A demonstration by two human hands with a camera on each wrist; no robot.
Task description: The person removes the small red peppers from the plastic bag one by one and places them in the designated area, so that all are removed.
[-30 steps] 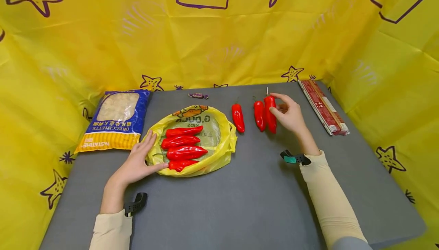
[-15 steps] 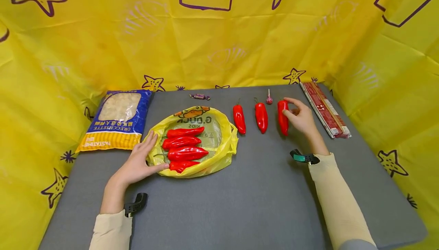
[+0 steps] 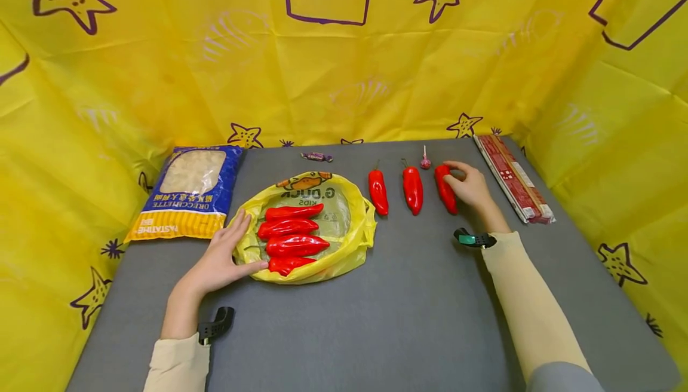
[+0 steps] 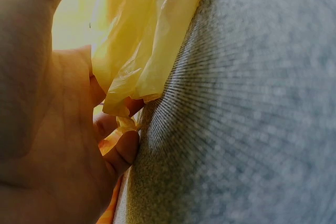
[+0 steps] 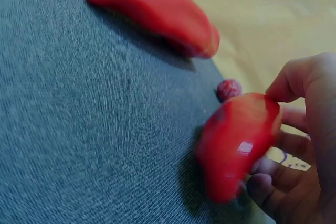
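My right hand point(image 3: 473, 187) pinches a glossy red chili pepper point(image 3: 445, 189) between thumb and fingers. The right wrist view shows this pepper point(image 5: 236, 137) held at its broad end, close over the table. To its left lie two more red peppers, one point(image 3: 412, 190) nearer and one point(image 3: 378, 193) farther. A yellow plastic bag point(image 3: 355, 245) lies rolled wide, with several red peppers point(image 3: 292, 226) side by side inside. My left hand point(image 3: 223, 257) rests spread against the bag's left side, thumb on the front rim. In the left wrist view bunched yellow plastic point(image 4: 134, 61) hides part of the fingers.
A blue and yellow orecchiette bag point(image 3: 188, 192) lies at the far left. A purple-wrapped candy point(image 3: 317, 157) and a lollipop point(image 3: 425, 159) lie at the back. A long red package point(image 3: 513, 180) lies at the right. Yellow cloth point(image 3: 333, 81) closes the grey table in.
My right hand has moved the pepper to the right, away from the pepper beside it, uncovering the lollipop. The pepper now tilts a little. The left hand stays at the bag.
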